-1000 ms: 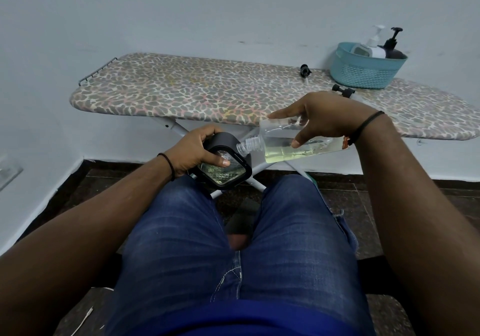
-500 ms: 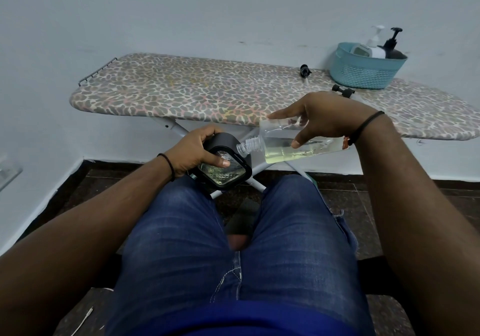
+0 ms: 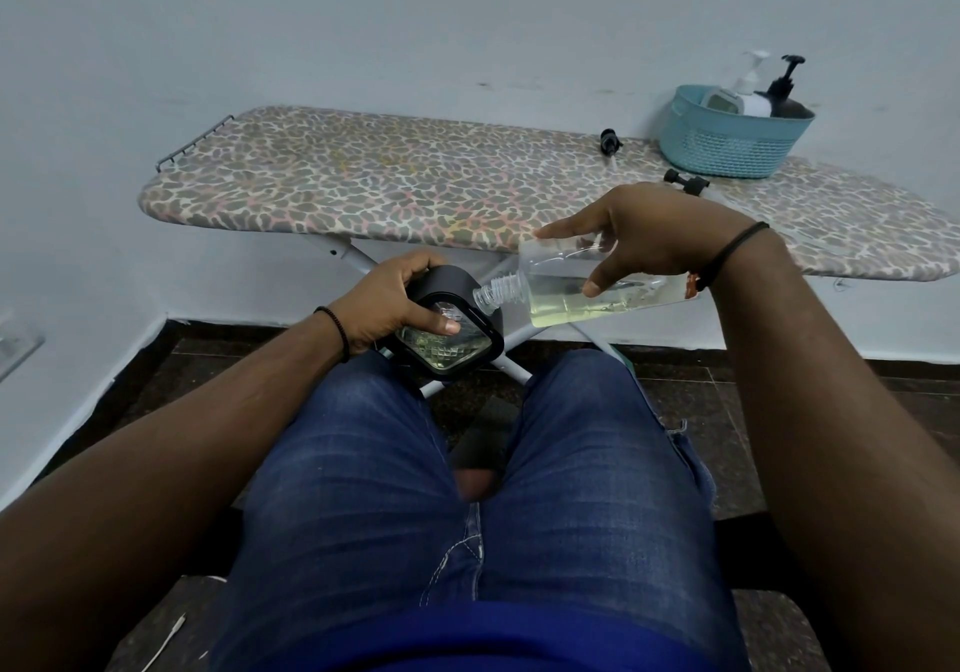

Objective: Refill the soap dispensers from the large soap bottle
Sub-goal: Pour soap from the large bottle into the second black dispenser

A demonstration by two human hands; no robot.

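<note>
Centre frame: I am gripping the black-framed dispenser (image 3: 444,331) in my left hand (image 3: 387,302); my right hand (image 3: 641,235) is holding the tilted soap bottle (image 3: 582,289), neck at its opening. Flow possibly not visible. Risk: steeper tilt is spilling soap past the rim onto jeans (image 3: 467,489).

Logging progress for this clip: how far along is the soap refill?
Done: two pump tops lie off on the ironing board.
In hand: the right hand tips the clear soap bottle, neck at the black dispenser held by the left hand; no stream is discernible.
Left: recapping; the fill of the two dispensers in the blue basket is hidden.
</note>
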